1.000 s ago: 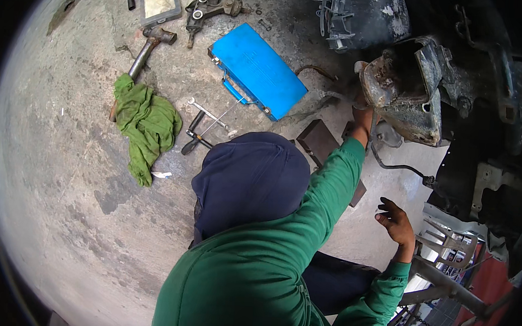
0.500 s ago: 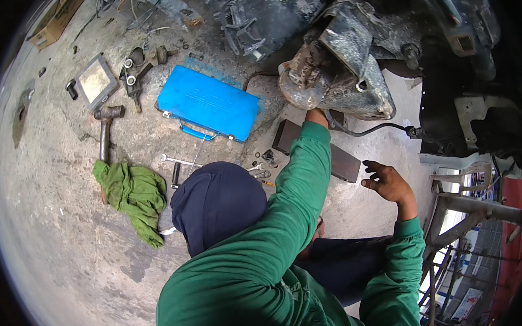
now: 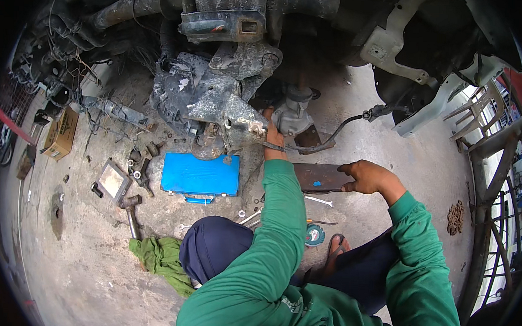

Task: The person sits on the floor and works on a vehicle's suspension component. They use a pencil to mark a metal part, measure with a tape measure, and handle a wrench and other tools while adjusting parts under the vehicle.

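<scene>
The right hand [image 3: 371,178], fingers spread, is at one end of the brown block [image 3: 318,177] on the floor [image 3: 107,279]. I cannot tell whether the left hand [image 3: 273,134], beside the corroded bracket [image 3: 215,110], grips; slipping could scrape it.

L grip [image 3: 273,134]: fingers partly occl. behind metal bracket [image 3: 231,111], contact unclear. R grip [image 3: 371,177]: can't tell if tips touch brown block [image 3: 322,178]; block's L end occl. by L sleeve [image 3: 282,217], ditto wrenches [image 3: 251,217], partly. Blue case [image 3: 200,176]: top edge partly occl. by rusty lug [image 3: 210,147]. Hammer [image 3: 132,220]: handle partly occl. by green rag [image 3: 162,262]; rag partly behind navy cloth bulge [image 3: 216,243]. Upper metal assy [image 3: 233,14] cut off, top edge. R sleeve [image 3: 421,266] cut off, btm. Rusty pile [image 3: 456,218]: too small to ID.
</scene>
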`<move>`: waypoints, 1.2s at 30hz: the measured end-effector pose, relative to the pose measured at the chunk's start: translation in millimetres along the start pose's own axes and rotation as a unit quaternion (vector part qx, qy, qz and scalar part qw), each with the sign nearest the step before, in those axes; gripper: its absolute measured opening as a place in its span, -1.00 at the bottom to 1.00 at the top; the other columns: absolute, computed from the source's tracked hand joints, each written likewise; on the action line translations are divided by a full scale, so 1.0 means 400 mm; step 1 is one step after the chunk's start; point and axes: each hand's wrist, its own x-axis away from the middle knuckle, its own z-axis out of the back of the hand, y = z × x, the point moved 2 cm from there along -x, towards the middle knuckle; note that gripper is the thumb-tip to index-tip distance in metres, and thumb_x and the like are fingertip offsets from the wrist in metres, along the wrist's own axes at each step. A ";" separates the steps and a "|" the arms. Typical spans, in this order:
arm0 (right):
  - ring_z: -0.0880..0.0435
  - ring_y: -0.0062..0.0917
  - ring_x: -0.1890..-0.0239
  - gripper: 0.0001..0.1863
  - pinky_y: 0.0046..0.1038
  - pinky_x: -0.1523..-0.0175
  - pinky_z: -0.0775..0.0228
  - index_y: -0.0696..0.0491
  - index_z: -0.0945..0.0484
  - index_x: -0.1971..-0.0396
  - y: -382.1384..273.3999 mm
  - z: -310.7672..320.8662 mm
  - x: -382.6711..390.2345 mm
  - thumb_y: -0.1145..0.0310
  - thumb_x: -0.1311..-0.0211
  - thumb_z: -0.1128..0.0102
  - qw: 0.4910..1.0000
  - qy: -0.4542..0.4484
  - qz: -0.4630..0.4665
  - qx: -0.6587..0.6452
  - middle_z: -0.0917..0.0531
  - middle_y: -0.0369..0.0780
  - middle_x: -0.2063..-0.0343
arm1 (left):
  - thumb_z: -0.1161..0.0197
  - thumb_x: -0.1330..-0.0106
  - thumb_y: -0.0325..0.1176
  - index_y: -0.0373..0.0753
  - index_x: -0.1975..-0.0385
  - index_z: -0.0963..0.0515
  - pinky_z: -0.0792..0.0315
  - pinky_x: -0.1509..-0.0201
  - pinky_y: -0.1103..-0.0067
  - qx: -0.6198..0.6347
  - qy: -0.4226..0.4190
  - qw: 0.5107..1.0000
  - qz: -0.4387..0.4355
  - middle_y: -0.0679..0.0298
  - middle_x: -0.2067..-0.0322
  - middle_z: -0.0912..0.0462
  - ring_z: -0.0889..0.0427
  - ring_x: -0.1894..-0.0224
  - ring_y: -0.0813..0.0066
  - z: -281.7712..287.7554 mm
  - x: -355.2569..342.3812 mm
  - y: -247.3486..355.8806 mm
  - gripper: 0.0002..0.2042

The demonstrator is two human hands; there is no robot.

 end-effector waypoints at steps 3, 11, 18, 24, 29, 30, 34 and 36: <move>-0.70 0.00 -0.04 -0.29 -0.17 -0.18 -0.52 0.18 -0.51 -0.27 0.026 0.000 0.026 0.09 -0.19 -0.44 1.000 -0.013 -0.027 -0.004 -0.72 0.11 0.04 | -0.50 0.03 -0.52 -0.50 -0.28 -0.39 -0.46 -0.25 0.42 -0.020 -0.010 1.000 0.021 0.03 -0.15 -0.59 -0.60 -0.12 0.16 -0.010 0.015 -0.011 -0.24; -0.70 -0.01 -0.05 -0.27 -0.17 -0.19 -0.52 0.19 -0.50 -0.29 0.022 0.005 0.021 0.11 -0.17 -0.43 1.000 -0.017 -0.020 -0.008 -0.72 0.10 0.02 | -0.51 0.05 -0.55 -0.52 -0.30 -0.34 -0.54 -0.18 0.40 -0.028 -0.001 0.999 0.017 -0.01 -0.17 -0.58 -0.61 -0.11 0.14 0.032 -0.057 -0.027 -0.20; -0.70 0.00 -0.05 -0.28 -0.16 -0.18 -0.52 0.18 -0.50 -0.28 0.018 -0.007 -0.013 0.11 -0.18 -0.41 1.000 0.001 0.016 0.005 -0.72 0.10 0.03 | -0.44 0.00 -0.67 -0.44 -0.16 -0.48 -0.63 -0.05 0.36 0.058 -0.037 0.994 0.085 0.04 -0.03 -0.66 -0.68 0.02 0.18 0.018 -0.034 0.036 -0.39; -0.70 0.00 -0.04 -0.29 -0.15 -0.18 -0.52 0.17 -0.50 -0.28 0.015 0.001 0.012 0.12 -0.17 -0.42 1.000 -0.015 -0.024 -0.001 -0.72 0.09 0.05 | -0.45 0.00 -0.65 -0.44 -0.13 -0.50 -0.63 -0.07 0.34 0.028 -0.035 0.995 0.091 0.04 -0.02 -0.68 -0.69 0.04 0.15 0.003 -0.004 0.040 -0.41; -0.71 -0.01 -0.02 -0.31 -0.16 -0.17 -0.52 0.17 -0.52 -0.25 -0.028 0.016 -0.015 0.13 -0.17 -0.42 1.000 0.001 0.022 0.018 -0.73 0.08 0.08 | -0.45 -0.02 -0.61 -0.43 -0.14 -0.49 -0.63 -0.05 0.33 -0.039 0.002 0.999 -0.026 0.04 -0.01 -0.68 -0.69 0.04 0.12 0.080 -0.142 0.032 -0.41; -0.71 -0.01 -0.02 -0.32 -0.16 -0.17 -0.52 0.17 -0.52 -0.25 -0.008 0.004 -0.004 0.13 -0.17 -0.42 1.000 -0.003 0.008 0.011 -0.74 0.08 0.08 | -0.45 -0.02 -0.60 -0.44 -0.14 -0.49 -0.64 -0.05 0.33 -0.028 -0.019 0.999 -0.011 0.04 -0.01 -0.68 -0.69 0.05 0.12 0.072 -0.125 -0.008 -0.41; -0.70 -0.03 -0.05 -0.33 -0.17 -0.19 -0.52 0.15 -0.53 -0.25 0.000 0.005 0.027 0.12 -0.19 -0.39 1.000 -0.008 -0.012 0.011 -0.73 0.08 0.05 | -0.46 -0.03 -0.56 -0.48 -0.14 -0.46 -0.65 -0.01 0.33 -0.011 -0.038 0.999 -0.005 0.02 0.01 -0.67 -0.69 0.06 0.12 0.058 -0.100 -0.051 -0.41; -0.70 -0.03 -0.06 -0.34 -0.18 -0.20 -0.52 0.14 -0.53 -0.26 -0.019 0.015 0.017 0.11 -0.20 -0.38 1.000 -0.006 -0.001 0.011 -0.72 0.08 0.03 | -0.47 -0.03 -0.54 -0.50 -0.15 -0.43 -0.66 0.01 0.34 -0.016 -0.025 0.999 -0.014 0.00 0.01 -0.66 -0.69 0.07 0.12 0.084 -0.160 -0.048 -0.39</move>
